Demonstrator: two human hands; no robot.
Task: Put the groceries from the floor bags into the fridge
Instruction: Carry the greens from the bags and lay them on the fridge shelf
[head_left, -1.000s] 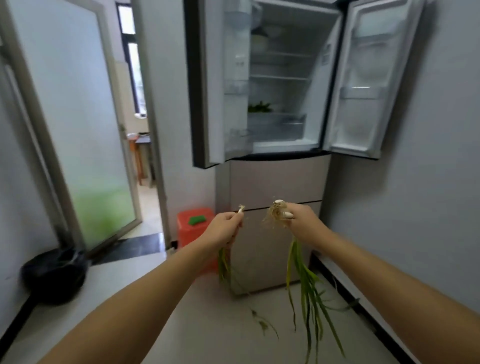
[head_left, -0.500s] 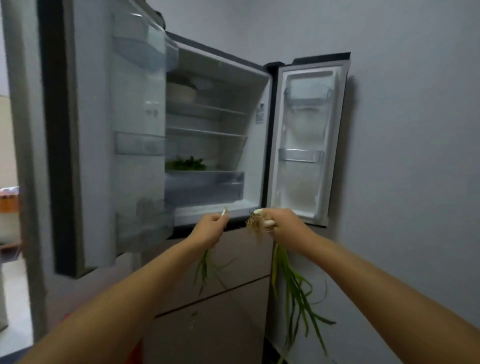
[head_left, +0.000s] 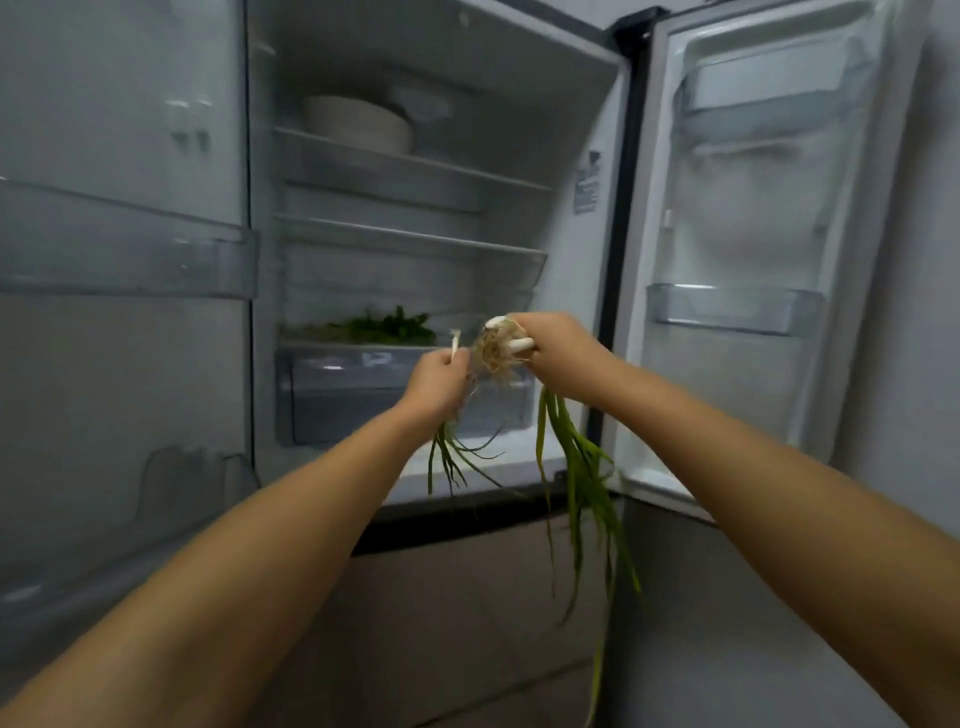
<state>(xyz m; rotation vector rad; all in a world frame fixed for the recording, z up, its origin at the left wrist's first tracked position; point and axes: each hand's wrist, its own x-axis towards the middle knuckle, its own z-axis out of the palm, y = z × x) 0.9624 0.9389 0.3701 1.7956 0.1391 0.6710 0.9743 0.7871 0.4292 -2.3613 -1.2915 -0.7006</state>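
The fridge (head_left: 519, 98) stands with both upper doors swung wide. My right hand (head_left: 558, 361) grips a bunch of spring onions (head_left: 582, 467) near the white rooted ends, and the long green leaves hang down. My left hand (head_left: 439, 382) grips a thinner spring onion (head_left: 447, 457), its white tip sticking up above my fist. Both hands are raised side by side in front of the clear crisper drawer (head_left: 363, 395). Leafy greens (head_left: 389, 328) lie on the shelf above that drawer.
A pale bowl (head_left: 358, 123) sits on the top shelf (head_left: 415, 166); the middle shelf (head_left: 410, 236) holds nothing I can see. The left door (head_left: 119, 260) and the right door (head_left: 748, 249) carry clear bins. Closed drawer fronts (head_left: 467, 597) lie below. A grey wall is on the right.
I have come closer to the fridge and the view has tilted up; the floor and doorway are out of sight. Both hands have risen to crisper height, each holding its spring onions as before.
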